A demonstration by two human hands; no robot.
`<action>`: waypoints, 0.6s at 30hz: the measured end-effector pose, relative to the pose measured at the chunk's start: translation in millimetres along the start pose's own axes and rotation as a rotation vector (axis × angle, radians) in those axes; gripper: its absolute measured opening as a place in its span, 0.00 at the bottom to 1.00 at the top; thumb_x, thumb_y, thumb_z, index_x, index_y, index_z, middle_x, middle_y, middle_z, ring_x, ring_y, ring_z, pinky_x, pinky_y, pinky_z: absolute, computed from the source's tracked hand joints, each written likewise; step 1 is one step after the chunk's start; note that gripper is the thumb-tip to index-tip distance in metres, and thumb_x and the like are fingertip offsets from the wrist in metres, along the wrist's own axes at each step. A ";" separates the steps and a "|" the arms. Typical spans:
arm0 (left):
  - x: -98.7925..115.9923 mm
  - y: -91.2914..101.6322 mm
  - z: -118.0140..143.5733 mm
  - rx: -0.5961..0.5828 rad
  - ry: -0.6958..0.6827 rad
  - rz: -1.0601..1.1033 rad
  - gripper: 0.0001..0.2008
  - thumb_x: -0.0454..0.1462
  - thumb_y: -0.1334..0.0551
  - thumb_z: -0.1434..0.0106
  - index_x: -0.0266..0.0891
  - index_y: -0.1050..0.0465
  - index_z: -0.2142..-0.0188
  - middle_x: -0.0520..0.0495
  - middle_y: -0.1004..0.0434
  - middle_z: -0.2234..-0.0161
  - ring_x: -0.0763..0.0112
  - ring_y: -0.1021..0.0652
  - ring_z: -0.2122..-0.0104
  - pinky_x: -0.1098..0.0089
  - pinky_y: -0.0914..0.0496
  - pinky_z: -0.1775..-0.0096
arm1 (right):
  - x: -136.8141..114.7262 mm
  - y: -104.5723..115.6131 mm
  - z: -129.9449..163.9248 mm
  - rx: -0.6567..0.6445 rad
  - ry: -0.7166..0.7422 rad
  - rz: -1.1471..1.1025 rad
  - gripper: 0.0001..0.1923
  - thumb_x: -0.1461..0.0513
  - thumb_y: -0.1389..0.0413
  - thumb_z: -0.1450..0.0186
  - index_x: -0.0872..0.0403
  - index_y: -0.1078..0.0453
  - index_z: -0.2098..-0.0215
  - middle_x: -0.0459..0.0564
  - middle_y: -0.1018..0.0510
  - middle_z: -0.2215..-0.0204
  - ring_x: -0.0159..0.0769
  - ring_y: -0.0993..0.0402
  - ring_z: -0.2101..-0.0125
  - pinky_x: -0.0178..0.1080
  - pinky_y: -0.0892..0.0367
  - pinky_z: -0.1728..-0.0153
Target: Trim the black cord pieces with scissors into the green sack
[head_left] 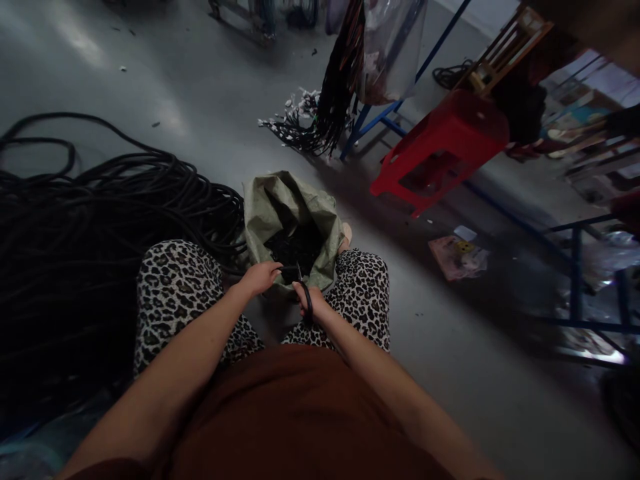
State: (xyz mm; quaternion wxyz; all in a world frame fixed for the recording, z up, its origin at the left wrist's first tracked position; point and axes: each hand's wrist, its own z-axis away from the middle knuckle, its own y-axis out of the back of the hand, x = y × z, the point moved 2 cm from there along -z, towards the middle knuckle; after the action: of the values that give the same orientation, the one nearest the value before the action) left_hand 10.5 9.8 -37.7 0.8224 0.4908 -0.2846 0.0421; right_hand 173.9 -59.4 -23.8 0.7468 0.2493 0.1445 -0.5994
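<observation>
Evidently a cutting step is in hand: the right hand (311, 301) grips dark-handled scissors (301, 283), while the left hand (261, 276) pinches a short black cable piece (286, 269) at the blades. Both hover at the six o'clock rim of an open green woven sack (270, 207) holding dark cut scraps (295, 245). A heap of black coiled cable (95, 220) lies at nine o'clock.
</observation>
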 end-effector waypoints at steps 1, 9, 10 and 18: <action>-0.4 -0.2 -0.2 -0.006 0.015 0.003 0.17 0.40 0.50 0.37 0.44 0.29 0.52 0.47 0.24 0.55 0.66 0.25 0.55 0.70 0.33 0.55 | -0.1 0.0 0.1 0.002 -0.001 0.000 0.22 0.50 0.51 0.35 0.58 0.36 0.77 0.41 0.40 0.90 0.25 0.43 0.92 0.28 0.43 0.92; 1.6 4.1 0.9 0.004 0.047 0.004 0.18 0.40 0.50 0.36 0.43 0.30 0.50 0.46 0.24 0.54 0.65 0.25 0.55 0.69 0.33 0.55 | -2.9 2.8 5.0 -0.017 -0.031 -0.035 0.23 0.47 0.51 0.36 0.58 0.37 0.76 0.41 0.40 0.90 0.24 0.42 0.92 0.27 0.45 0.92; 2.1 5.0 1.1 0.009 0.046 0.006 0.18 0.41 0.50 0.36 0.43 0.30 0.50 0.46 0.24 0.54 0.65 0.25 0.55 0.70 0.33 0.56 | -2.6 2.9 5.3 -0.033 -0.036 -0.049 0.24 0.46 0.51 0.36 0.58 0.37 0.76 0.41 0.39 0.90 0.24 0.42 0.92 0.27 0.45 0.92; 0.4 6.8 0.8 0.070 0.060 0.038 0.17 0.42 0.50 0.36 0.43 0.30 0.51 0.47 0.25 0.53 0.67 0.26 0.53 0.70 0.34 0.54 | -0.3 -2.3 4.9 -0.151 -0.048 -0.094 0.25 0.44 0.53 0.36 0.58 0.38 0.72 0.43 0.34 0.87 0.28 0.37 0.90 0.29 0.41 0.90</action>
State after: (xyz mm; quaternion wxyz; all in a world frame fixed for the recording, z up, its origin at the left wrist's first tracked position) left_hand 8.2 12.5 -31.9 0.8119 0.5124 -0.2673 0.0824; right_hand 171.1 -62.2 -20.1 0.7377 0.1709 0.1830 -0.6270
